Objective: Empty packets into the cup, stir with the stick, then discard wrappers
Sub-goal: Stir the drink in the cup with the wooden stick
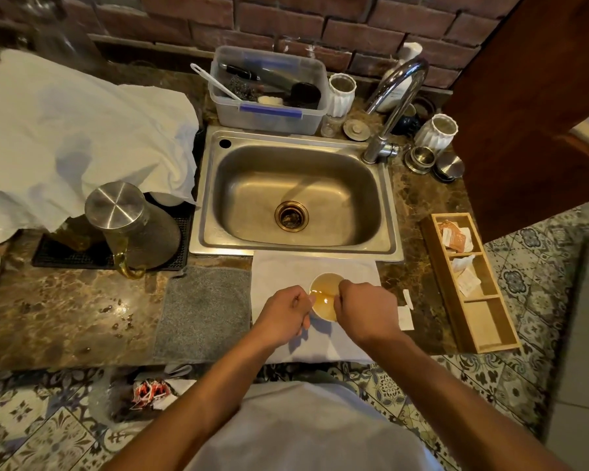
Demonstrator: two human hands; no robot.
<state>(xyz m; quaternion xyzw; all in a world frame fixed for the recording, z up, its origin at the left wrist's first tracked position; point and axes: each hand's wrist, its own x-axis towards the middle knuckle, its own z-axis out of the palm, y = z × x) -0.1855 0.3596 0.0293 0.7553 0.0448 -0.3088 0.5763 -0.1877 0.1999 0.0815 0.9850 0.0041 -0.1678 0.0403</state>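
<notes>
A small white cup (324, 291) of amber liquid stands on a white cloth (279, 266) at the counter's front edge, just below the sink. My left hand (284, 316) is curled against the cup's left side and holds it. My right hand (366, 311) is closed in a fist over the right rim. A thin pale streak, apparently the stick, runs from it across the liquid; my fingers hide most of it. Two torn white wrappers (405, 316) lie on the counter right of my right hand.
A wooden box (437, 266) with packets in its two far compartments sits at the right. The steel sink (296, 195) and tap (393, 110) are behind the cup. A grey mat (203, 311) lies to the left. On the floor, a clear bin (150, 394) holds wrappers.
</notes>
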